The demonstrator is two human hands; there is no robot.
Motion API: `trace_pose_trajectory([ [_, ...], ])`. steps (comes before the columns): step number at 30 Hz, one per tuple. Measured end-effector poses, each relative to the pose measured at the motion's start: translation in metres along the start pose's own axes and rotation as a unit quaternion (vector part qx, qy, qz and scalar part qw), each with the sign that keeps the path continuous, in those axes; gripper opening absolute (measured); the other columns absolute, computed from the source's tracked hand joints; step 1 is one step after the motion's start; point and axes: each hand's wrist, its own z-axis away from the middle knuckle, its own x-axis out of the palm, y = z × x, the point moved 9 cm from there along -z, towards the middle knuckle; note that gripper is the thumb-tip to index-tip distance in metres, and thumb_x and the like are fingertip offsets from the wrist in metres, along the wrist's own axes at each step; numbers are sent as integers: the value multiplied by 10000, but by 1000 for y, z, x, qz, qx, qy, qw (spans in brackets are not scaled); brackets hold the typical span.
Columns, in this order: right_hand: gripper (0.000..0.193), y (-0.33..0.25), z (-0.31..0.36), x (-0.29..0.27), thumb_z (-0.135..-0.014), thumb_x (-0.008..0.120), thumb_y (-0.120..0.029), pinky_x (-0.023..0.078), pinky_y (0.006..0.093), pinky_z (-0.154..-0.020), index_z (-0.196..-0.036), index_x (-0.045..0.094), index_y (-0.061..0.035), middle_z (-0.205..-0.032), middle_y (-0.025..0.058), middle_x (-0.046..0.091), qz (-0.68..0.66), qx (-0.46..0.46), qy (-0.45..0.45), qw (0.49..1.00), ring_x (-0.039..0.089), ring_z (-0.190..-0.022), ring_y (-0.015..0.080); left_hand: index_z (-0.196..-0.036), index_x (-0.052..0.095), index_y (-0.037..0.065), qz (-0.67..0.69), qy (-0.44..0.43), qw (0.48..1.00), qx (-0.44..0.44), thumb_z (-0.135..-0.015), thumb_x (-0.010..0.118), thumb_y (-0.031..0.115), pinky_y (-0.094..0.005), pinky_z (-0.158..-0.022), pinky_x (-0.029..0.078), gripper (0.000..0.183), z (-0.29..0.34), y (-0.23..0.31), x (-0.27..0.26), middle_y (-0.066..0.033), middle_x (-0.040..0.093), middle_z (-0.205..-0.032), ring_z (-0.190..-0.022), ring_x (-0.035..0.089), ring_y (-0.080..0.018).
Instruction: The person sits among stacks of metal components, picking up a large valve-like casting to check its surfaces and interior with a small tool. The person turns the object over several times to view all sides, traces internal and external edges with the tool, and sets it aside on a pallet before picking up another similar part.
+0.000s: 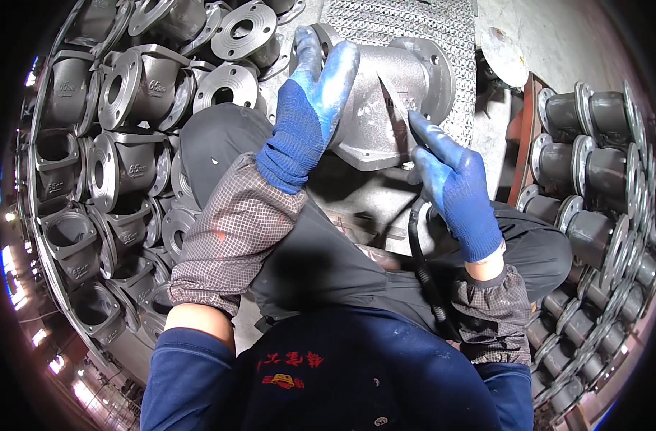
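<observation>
"How do the hands stand?"
"The left hand [313, 90], thumb and fingers spread in a V, touches the grey casting [364, 97] at its left flange; the right hand [450, 176] pinches a thin pointed tool [395, 102] against or just over it."
"So the casting lies between them?"
"Yes. Patterned metal surface [414, 20] beyond it, stacked fittings [145, 90] left of it, flanged pipes [556, 164] right."

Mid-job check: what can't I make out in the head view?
All in the head view:
Thin pointed tool: its rear end is hidden by the right hand.
Grey casting: left end partly covered by the left hand; underside hidden by its own body.
Black hose: lower end lost against dark clothing.
Upper-left castings: cut off by the top edge.
</observation>
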Motion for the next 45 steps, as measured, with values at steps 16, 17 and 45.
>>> trace_pose_trajectory([
  [16, 487, 19, 12, 21, -797, 477, 14, 361, 171, -377, -1278, 408, 42, -724, 116, 628, -299, 185, -6, 936, 505, -438, 83, -1237, 457, -29, 61, 8, 996, -58, -940, 417, 136, -284, -981, 374, 342, 3, -3, 1, -182, 461, -1251, -1142, 475, -230],
  [17, 487, 17, 11, 22, -797, 477, 14, 361, 171, -377, -1278, 408, 42, -724, 116, 628, -299, 185, -7, 936, 505, -438, 83, -1237, 458, -29, 66, 9, 996, -66, -941, 416, 139, -281, -977, 376, 343, 3, -4, 1, -181, 458, -1255, -1138, 477, -225],
  [45, 498, -5, 16, -6, -818, 485, -66, 381, 183, -449, -1292, 385, 49, -814, 145, 648, -344, 152, -9, 926, 481, -474, 76, -1231, 478, 0, -16, 86, 967, -238, -928, 462, 162, -267, -873, 441, 344, 2, 1, 2, -150, 551, -1126, -1029, 553, -182],
])
